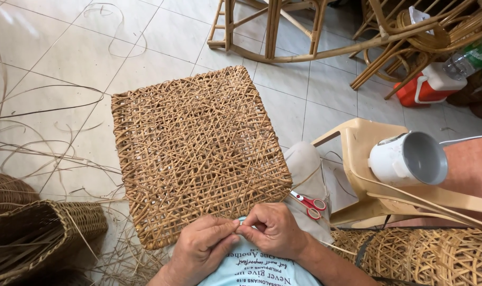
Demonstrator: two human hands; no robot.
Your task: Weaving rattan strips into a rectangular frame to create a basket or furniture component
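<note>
A square woven rattan panel (198, 148) lies across my lap, its near edge at my hands. My left hand (201, 249) and my right hand (275, 230) meet at that near edge, fingertips pinched together on a thin rattan strand (244, 223). Red-handled scissors (310, 204) rest on my right thigh, just right of my right hand. How the strand runs into the weave is hidden by my fingers.
A woven basket (50, 228) and loose rattan strips (45, 132) lie on the tiled floor at left. A beige plastic chair (368, 137) holds a white pot (407, 159) at right. Rattan chair frames (283, 32) and a red cooler (429, 85) stand behind. Woven pieces (437, 257) sit lower right.
</note>
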